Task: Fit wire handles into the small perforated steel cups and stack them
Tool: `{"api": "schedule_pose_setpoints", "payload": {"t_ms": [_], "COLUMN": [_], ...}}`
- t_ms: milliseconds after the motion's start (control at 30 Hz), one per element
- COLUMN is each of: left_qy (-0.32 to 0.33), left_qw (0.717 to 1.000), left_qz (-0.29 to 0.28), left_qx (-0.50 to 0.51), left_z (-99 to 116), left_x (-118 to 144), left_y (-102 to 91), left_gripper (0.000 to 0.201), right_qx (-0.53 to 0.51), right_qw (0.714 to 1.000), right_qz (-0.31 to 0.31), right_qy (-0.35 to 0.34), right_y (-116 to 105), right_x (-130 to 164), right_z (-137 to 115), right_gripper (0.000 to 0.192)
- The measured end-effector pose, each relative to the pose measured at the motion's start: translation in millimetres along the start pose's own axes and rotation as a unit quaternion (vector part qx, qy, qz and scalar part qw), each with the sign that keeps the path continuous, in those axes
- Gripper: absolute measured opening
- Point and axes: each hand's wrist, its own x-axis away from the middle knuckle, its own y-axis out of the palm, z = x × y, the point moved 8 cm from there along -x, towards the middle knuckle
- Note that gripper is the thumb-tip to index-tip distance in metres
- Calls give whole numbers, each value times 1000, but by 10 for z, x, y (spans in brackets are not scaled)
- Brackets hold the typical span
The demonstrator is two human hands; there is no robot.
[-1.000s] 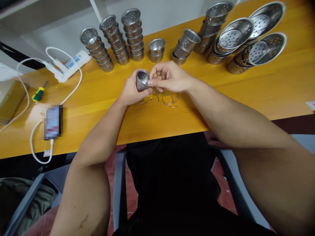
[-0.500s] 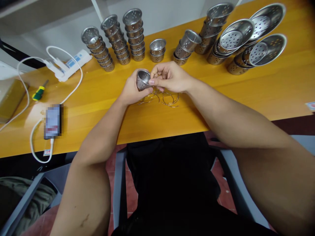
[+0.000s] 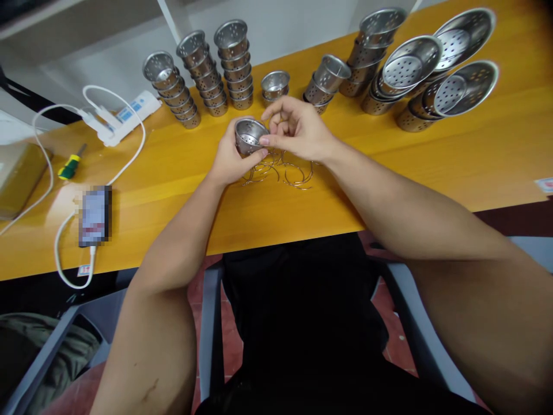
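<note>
Cup: a small metal cup with holes [image 3: 248,135] is held in the left hand [image 3: 228,158], just above the middle of the desk [image 3: 181,173].
Right hand: the right hand [image 3: 298,129] is closed at the cup's rim, fingers pinched.
Done: many cups are stacked [image 3: 233,63] at the far side.
Left: wire rings [image 3: 285,170] lie loose under the hands.
Hidden: it cannot be seen whether a ring is pinched.

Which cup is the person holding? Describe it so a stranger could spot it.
On the yellow table, before the stacks, the left hand grips one perforated steel cup. Unlike the others, it is unstacked, off the table.
</note>
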Motion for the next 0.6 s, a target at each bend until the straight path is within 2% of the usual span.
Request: {"api": "schedule_pose_setpoints", "payload": {"t_ms": [100,200,333,533,600], "left_qy": [-11,-12,-1,31,45], "left_qw": [1000,1000,1000,999,997], "left_qz": [11,20,22,34,48], "left_qx": [1,8,9,17,28], "left_z": [-73,-81,-24,196,350], "left_x": [-9,-12,-14,-18,-15], "left_y": [-2,-4,15,26,-6], "left_gripper": [105,108,110,117,105], "right_qx": [63,97,121,155,161], "right_qw": [998,993,987,981,978], "right_qz": [9,-16,-48,-65,-61], "right_qy": [-25,-71,-93,-96,-119], "right_y": [-24,27,111,171,157], "right_x": [26,62,100,127,131], "right_z": [-23,-68,-77,-65,-76], "right_gripper": [78,74,74,70,66]}}
